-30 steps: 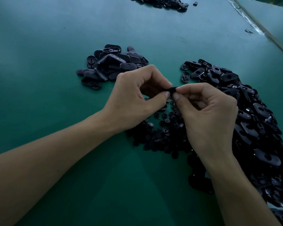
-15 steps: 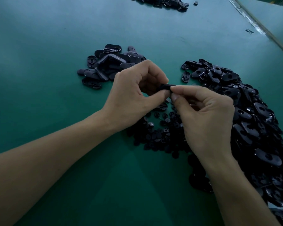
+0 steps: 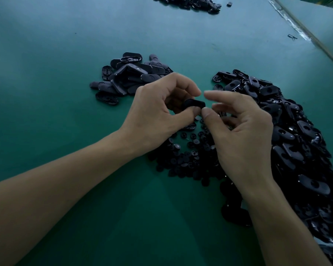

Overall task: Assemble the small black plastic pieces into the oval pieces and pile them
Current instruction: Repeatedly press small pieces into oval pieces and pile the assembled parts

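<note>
We are pinching one oval piece (image 3: 193, 104) in our left hand (image 3: 154, 120), thumb below and fingers curled over it, above the middle of the tabletop (image 3: 65, 93). Our right hand (image 3: 242, 135) is hovering just beside it, fingers loosely parted, gripping nothing. Small black pieces (image 3: 188, 156) are lying beneath both hands.

Black oval piece (image 3: 193, 104) in left hand (image 3: 154, 120), above small pieces (image 3: 185, 158)

Dim teal-tinted light, soft shadows on table (image 3: 46, 73), black piles (image 3: 300, 150) nearly detailless, right hand (image 3: 244, 139) perhaps motion-blurred, edges bowed.
</note>
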Available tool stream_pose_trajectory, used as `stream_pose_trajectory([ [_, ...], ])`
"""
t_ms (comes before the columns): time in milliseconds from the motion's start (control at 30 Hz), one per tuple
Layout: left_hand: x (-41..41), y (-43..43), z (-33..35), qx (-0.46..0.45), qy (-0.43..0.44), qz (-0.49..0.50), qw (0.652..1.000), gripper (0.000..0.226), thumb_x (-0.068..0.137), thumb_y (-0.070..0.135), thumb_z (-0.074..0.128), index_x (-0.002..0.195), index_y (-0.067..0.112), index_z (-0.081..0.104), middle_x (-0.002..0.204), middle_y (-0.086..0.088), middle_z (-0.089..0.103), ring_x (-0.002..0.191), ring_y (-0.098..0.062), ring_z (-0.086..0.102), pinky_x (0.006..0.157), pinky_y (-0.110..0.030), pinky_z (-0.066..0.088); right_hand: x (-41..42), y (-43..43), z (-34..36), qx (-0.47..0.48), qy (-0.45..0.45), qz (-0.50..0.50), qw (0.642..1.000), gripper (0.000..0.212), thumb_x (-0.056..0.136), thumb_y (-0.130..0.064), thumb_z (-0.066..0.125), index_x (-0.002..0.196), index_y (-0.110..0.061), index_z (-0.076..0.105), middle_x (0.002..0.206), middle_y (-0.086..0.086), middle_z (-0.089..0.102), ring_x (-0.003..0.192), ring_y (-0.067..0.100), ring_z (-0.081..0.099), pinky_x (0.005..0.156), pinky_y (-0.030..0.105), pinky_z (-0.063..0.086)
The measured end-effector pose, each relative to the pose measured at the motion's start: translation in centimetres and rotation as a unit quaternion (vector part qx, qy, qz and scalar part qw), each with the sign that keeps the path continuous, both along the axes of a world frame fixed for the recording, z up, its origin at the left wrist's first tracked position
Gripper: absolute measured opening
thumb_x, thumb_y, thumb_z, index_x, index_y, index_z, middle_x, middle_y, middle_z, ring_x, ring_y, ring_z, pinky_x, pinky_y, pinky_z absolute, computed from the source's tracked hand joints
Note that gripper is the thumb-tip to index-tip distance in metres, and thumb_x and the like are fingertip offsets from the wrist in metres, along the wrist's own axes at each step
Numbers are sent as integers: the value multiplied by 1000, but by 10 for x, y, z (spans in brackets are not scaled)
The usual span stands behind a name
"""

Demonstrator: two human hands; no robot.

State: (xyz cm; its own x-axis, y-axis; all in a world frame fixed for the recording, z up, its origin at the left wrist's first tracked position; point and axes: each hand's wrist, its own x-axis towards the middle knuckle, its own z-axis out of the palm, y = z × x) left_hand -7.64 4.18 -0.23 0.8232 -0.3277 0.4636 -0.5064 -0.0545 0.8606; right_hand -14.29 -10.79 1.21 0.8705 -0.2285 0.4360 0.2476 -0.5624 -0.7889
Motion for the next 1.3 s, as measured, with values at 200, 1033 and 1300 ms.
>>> stream_pose_trajectory([
  [200,0,0,1,-7,6,-23,1000,28,83,8,75,100,26,64,86,2,72,78,-16,71,73,-23,55,4,-12,1,69,58,70,993,28,92,-7,69,116,-22,72,102,-10,75,98,6,72,90,24,56],
  [1033,6,5,1,-53,98,-76,991,23,74,7,82,92,16,70,87,5,75,81,-9,72,80,-23,58,2,-16,7,141,68,106,982,23,83,-2,77,101,-16,73,86,0,77,72,12,74,71,17,56],
  [1300,6,4,-1,-34,86,-73,993,26,75,-1,83,89,17,71,84,4,75,77,-9,72,77,-24,59,1,-15,4,83,58,81,992,22,83,-9,77,94,-28,73,83,-4,76,74,14,74,73,24,59],
])
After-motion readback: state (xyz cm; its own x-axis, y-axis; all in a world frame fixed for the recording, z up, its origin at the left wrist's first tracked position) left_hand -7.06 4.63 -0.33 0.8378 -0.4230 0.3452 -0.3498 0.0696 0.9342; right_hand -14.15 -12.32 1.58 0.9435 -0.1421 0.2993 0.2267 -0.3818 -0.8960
